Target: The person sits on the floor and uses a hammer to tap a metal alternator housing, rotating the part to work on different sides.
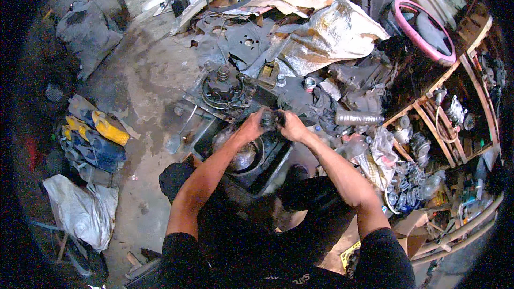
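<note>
Both hands meet over the far side of a dark, grimy metal tray (269, 175). My left hand (252, 124) and my right hand (292, 127) are closed on a small, dark, round metal part (271, 120), one from each side. Its exact kind I cannot make out, since fingers cover much of it. Below my left forearm, a round metal bowl (247, 156) sits in the tray, partly hidden. Just beyond the hands stands a greasy, toothed gear assembly (222, 86) with a shaft pointing up.
Small cans (310, 84) and dark cloths lie beyond the hands. A silvery sack (334, 35) is at the back, a pink-rimmed steering wheel (425, 32) at far right. Wooden shelving (436, 134) with parts lines the right. Yellow-and-blue bundles (99, 134) and a white sack (83, 206) lie left.
</note>
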Motion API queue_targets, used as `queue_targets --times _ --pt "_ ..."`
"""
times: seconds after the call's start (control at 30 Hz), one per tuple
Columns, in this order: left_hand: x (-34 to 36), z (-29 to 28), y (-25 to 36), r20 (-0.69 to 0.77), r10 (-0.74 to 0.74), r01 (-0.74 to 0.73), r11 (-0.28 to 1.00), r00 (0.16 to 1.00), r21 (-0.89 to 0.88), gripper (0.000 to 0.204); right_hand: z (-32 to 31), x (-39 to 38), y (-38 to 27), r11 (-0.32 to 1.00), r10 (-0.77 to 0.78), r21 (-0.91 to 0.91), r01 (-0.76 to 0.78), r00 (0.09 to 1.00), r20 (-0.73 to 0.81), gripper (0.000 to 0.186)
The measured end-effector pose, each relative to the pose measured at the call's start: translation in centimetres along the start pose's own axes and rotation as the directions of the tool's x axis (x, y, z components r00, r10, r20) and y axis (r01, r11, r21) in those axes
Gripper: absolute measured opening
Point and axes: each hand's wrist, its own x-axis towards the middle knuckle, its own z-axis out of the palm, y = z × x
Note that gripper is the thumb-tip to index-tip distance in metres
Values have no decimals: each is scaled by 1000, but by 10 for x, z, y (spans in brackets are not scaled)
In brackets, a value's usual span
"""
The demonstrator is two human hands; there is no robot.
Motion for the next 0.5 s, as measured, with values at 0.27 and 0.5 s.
queue_targets --times 0.27,0.5 --pt "-24 16 6 -275 -101 100 995 956 -18 39 11 -3 30 947 -33 307 -91 925 379 113" --pt "-16 -8 66 -437 -197 163 980 877 -114 38 51 -9 17 932 -31 356 72 992 -120 101"
